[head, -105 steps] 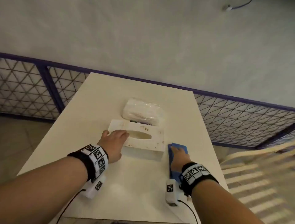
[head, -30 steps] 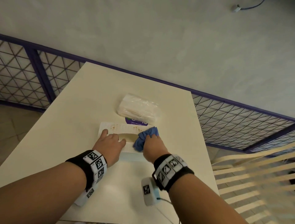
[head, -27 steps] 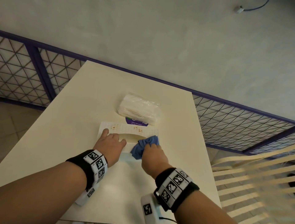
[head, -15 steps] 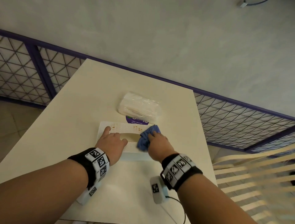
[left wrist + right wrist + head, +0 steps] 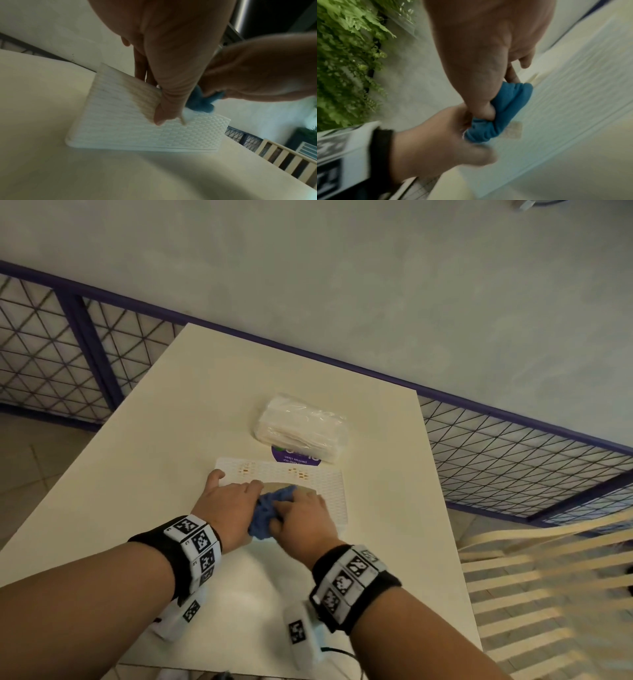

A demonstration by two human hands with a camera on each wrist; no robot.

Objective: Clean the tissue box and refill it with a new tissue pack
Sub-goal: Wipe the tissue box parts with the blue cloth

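Your right hand (image 5: 303, 517) has its fingers and thumb curled round a bunched blue cloth (image 5: 270, 513), pressing it onto the top of the tissue box (image 5: 329, 491) beside the oval slot. In the right wrist view the cloth (image 5: 501, 112) is plainly pinched between thumb and fingers, wadded rather than flat. Your left hand (image 5: 227, 503) steadies the box: fingers lie fairly straight over its top and the thumb (image 5: 160, 119) bears on the woven front wall (image 5: 130, 128), so this is a brace, not a closed grasp. The two hands touch at the cloth.

The box sits on the desk (image 5: 164, 440) near the middle, nearer the right edge than the left. Just beyond it, toward the far edge, lies the new tissue pack (image 5: 301, 431), in its clear wrapper, with a purple label at its near side, touching or nearly touching the box's far wall.

By my reading you are mid-wipe, so cleaning is under way and unfinished; only the top is being worked and the sides may want a pass. The refill has not begun: the pack looks unopened and the box is closed.

Count: one tissue box, one tissue pack, one cloth, two hands.
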